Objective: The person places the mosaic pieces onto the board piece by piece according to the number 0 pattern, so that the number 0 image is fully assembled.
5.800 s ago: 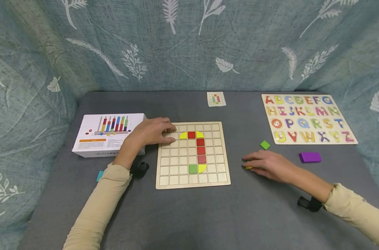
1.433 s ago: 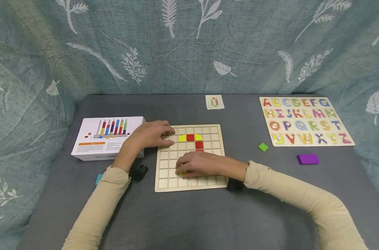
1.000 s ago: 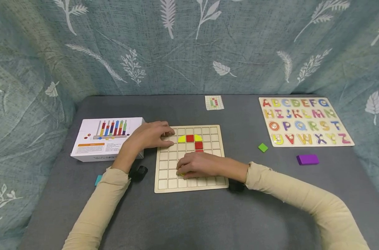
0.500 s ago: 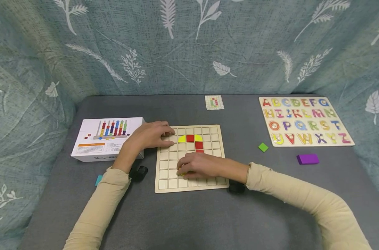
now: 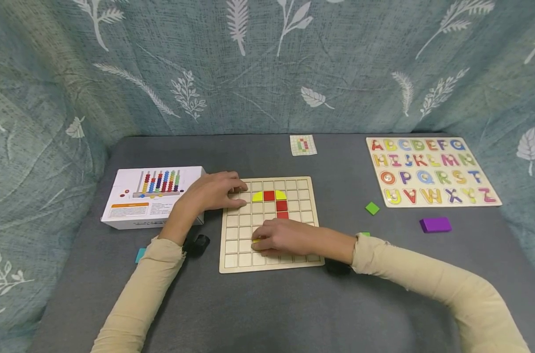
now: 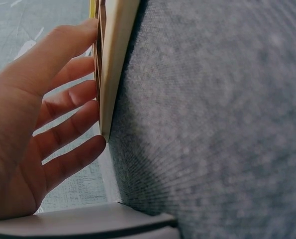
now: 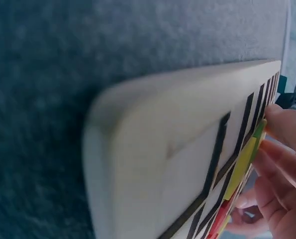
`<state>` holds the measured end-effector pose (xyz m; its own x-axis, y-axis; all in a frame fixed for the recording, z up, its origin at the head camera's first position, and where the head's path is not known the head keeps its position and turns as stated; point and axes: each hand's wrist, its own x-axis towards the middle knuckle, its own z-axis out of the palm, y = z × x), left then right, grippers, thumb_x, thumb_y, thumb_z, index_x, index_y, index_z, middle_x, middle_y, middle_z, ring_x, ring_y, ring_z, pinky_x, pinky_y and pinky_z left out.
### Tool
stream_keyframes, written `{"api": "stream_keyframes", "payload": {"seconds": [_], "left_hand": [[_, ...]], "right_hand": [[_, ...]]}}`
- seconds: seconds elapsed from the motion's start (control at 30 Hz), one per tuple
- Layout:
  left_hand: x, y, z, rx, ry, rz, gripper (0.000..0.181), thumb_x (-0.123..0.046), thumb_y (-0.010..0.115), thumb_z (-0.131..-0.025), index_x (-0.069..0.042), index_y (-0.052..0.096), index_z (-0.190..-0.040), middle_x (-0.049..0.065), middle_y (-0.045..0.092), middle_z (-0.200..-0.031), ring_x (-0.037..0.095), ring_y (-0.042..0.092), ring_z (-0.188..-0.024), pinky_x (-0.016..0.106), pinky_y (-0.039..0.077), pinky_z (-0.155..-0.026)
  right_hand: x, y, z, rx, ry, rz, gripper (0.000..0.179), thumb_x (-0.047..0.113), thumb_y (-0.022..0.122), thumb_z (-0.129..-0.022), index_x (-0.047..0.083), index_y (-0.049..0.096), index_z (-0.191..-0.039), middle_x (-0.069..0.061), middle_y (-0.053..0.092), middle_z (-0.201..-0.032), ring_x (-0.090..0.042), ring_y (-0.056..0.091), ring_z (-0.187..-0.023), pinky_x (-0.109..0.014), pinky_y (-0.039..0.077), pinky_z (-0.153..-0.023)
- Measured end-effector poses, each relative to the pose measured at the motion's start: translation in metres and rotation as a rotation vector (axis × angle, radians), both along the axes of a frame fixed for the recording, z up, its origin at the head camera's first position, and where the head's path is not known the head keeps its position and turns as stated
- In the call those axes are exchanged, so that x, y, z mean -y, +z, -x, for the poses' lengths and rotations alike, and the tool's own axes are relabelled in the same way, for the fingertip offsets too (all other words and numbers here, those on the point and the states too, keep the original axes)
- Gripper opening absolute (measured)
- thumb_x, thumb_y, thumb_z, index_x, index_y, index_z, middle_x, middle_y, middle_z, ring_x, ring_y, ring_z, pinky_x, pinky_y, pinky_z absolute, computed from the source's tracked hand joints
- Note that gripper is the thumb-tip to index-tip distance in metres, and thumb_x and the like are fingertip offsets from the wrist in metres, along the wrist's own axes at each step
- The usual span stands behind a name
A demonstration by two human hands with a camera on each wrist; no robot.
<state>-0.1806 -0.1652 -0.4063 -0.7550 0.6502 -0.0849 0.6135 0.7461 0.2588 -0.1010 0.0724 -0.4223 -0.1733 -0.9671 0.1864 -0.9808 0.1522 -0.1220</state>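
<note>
A wooden grid board (image 5: pixel 232 262) lies on the table with red square tiles (image 5: pixel 282 206) and yellow quarter-circle tiles (image 5: pixel 258 196) set in its cells. My right hand (image 5: pixel 289 236) is over the lower part of the board, pinching a yellow quarter-circle tile (image 5: pixel 256 240) at the lower left of the pattern; fingers mostly hide it. In the right wrist view, a green tile (image 7: pixel 259 130) and a yellow tile (image 7: pixel 241 167) sit near those fingertips. My left hand (image 5: pixel 212 191) rests loosely spread on the board's upper left edge, its fingertips touching the wood in the left wrist view.
A pattern card (image 5: pixel 303 145) lies behind the board. At left stands a white abacus box (image 5: pixel 152 196), with a teal piece (image 5: pixel 140 255) by the sleeve. Rightward are an alphabet board (image 5: pixel 435 171), a green tile (image 5: pixel 372 208), a purple block (image 5: pixel 435 225) and another green piece (image 5: pixel 365 234).
From the table right of the board, my right hand has brought a yellow tile left onto the grid. Lately it shifted slightly; a green piece now shows beside its sleeve. My left hand stays put.
</note>
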Motion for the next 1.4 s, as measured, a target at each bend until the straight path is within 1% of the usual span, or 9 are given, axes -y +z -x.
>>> {"api": "stream_keyframes", "payload": {"seconds": [0.13, 0.23, 0.43, 0.57, 0.67, 0.8, 1.0, 1.2, 1.4], "left_hand": [[0.000, 0.001, 0.000, 0.008, -0.008, -0.001, 0.035, -0.043, 0.069, -0.087, -0.022, 0.070, -0.115, -0.003, 0.061, -0.097, 0.011, 0.054, -0.083, 0.031, 0.046, -0.071], [0.000, 0.000, 0.000, 0.013, -0.009, 0.002, 0.035, -0.043, 0.069, -0.088, -0.022, 0.070, -0.116, -0.003, 0.061, -0.098, 0.011, 0.054, -0.084, 0.031, 0.047, -0.072], [-0.001, -0.001, 0.002, 0.011, -0.011, -0.007, 0.035, -0.042, 0.070, -0.086, -0.022, 0.070, -0.115, -0.004, 0.061, -0.097, 0.011, 0.054, -0.084, 0.031, 0.047, -0.072], [-0.001, 0.000, 0.001, 0.012, -0.003, -0.011, 0.037, -0.042, 0.071, -0.086, -0.021, 0.070, -0.116, -0.003, 0.062, -0.097, 0.011, 0.055, -0.084, 0.031, 0.047, -0.073], [0.000, -0.001, 0.001, 0.011, -0.005, -0.013, 0.037, -0.042, 0.071, -0.086, -0.021, 0.070, -0.116, -0.003, 0.062, -0.097, 0.011, 0.055, -0.084, 0.031, 0.047, -0.072], [0.000, -0.002, 0.001, 0.012, -0.010, -0.012, 0.037, -0.043, 0.071, -0.086, -0.022, 0.070, -0.116, -0.003, 0.061, -0.097, 0.011, 0.055, -0.084, 0.031, 0.047, -0.073], [-0.001, -0.002, 0.002, 0.006, -0.019, -0.012, 0.036, -0.043, 0.070, -0.087, -0.022, 0.070, -0.116, -0.003, 0.061, -0.097, 0.011, 0.053, -0.083, 0.030, 0.046, -0.072], [-0.001, -0.001, 0.001, 0.009, -0.021, -0.010, 0.037, -0.043, 0.070, -0.087, -0.021, 0.070, -0.117, -0.003, 0.061, -0.097, 0.011, 0.053, -0.082, 0.030, 0.045, -0.071], [0.000, -0.001, 0.000, 0.004, -0.019, -0.017, 0.036, -0.042, 0.070, -0.087, -0.021, 0.070, -0.116, -0.003, 0.060, -0.096, 0.011, 0.052, -0.082, 0.029, 0.045, -0.071]], "right_hand": [[-0.010, 0.004, -0.005, -0.032, -0.038, -0.006, 0.019, 0.026, 0.064, -0.094, 0.017, 0.072, -0.109, 0.001, 0.068, -0.112, -0.013, 0.063, -0.099, -0.024, 0.049, -0.087], [-0.029, 0.009, -0.007, -0.010, -0.100, 0.029, 0.022, 0.028, 0.067, -0.092, 0.018, 0.072, -0.111, 0.001, 0.068, -0.112, -0.014, 0.062, -0.101, -0.026, 0.050, -0.088], [-0.107, 0.016, -0.008, 0.087, -0.365, 0.140, 0.027, 0.020, 0.075, -0.085, 0.012, 0.073, -0.110, -0.003, 0.068, -0.110, -0.016, 0.063, -0.100, -0.034, 0.053, -0.081], [-0.156, 0.012, -0.011, 0.110, -0.526, 0.211, 0.028, 0.010, 0.076, -0.081, 0.009, 0.073, -0.109, -0.005, 0.067, -0.109, -0.019, 0.063, -0.100, -0.037, 0.051, -0.082], [-0.180, 0.009, -0.015, 0.103, -0.614, 0.223, 0.028, 0.006, 0.075, -0.081, 0.009, 0.073, -0.109, -0.005, 0.067, -0.109, -0.019, 0.063, -0.100, -0.037, 0.050, -0.083], [-0.195, 0.006, -0.019, 0.110, -0.665, 0.225, 0.029, 0.003, 0.074, -0.080, 0.008, 0.073, -0.109, -0.005, 0.067, -0.108, -0.020, 0.064, -0.099, -0.037, 0.049, -0.082], [-0.198, 0.005, -0.020, 0.135, -0.688, 0.216, 0.029, 0.003, 0.075, -0.081, 0.007, 0.073, -0.109, -0.005, 0.066, -0.108, -0.020, 0.064, -0.099, -0.038, 0.050, -0.081], [-0.202, 0.006, -0.013, 0.122, -0.749, 0.202, 0.033, 0.005, 0.078, -0.078, 0.004, 0.071, -0.111, -0.012, 0.064, -0.110, -0.027, 0.061, -0.101, -0.043, 0.049, -0.080], [-0.210, 0.004, -0.002, 0.161, -0.798, 0.233, 0.037, 0.004, 0.080, -0.075, 0.002, 0.070, -0.111, -0.014, 0.063, -0.110, -0.023, 0.058, -0.092, -0.032, 0.045, -0.070]]}}
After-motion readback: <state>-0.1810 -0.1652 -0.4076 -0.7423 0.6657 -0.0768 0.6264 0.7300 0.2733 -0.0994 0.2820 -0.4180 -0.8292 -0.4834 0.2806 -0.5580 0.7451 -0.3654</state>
